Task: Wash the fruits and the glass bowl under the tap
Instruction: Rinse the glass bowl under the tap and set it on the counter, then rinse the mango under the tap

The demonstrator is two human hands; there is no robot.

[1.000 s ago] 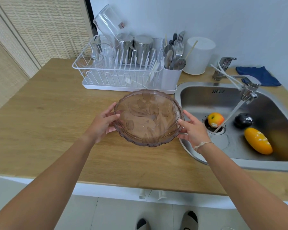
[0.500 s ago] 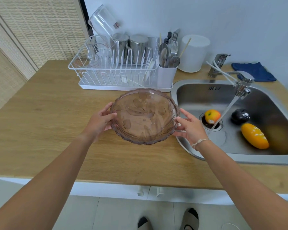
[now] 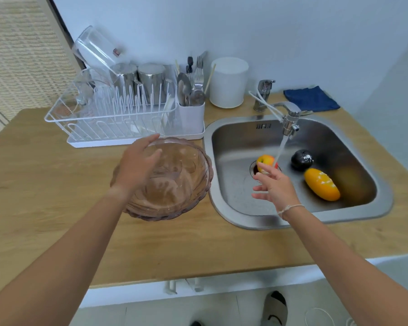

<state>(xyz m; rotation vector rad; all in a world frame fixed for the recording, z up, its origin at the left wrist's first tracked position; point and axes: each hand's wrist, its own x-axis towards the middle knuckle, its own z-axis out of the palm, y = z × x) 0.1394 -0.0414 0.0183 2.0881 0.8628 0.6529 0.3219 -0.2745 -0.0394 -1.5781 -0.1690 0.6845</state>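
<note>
The glass bowl (image 3: 174, 180) is set on the countertop (image 3: 45, 196), just left of the sink (image 3: 233, 208); the dish rack (image 3: 118, 118) is placed behind it, with the cutlery holder (image 3: 191, 118) at the rack's right end; in the sink, the apple (image 3: 265, 162) lies at the drain under the tap (image 3: 290, 118), the dark fruit (image 3: 302, 159) to its right, and the mango (image 3: 322, 184) in front of the dark fruit; the left hand (image 3: 134, 168) is held over the bowl, the right hand (image 3: 275, 187) over the sink.

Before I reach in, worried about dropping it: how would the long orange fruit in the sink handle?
The long orange fruit shows wet glints, so it is probably slippery. Its rounded oval shape on the steel sink floor suggests it may roll when nudged. It looks firm, likely not floppy.
</note>
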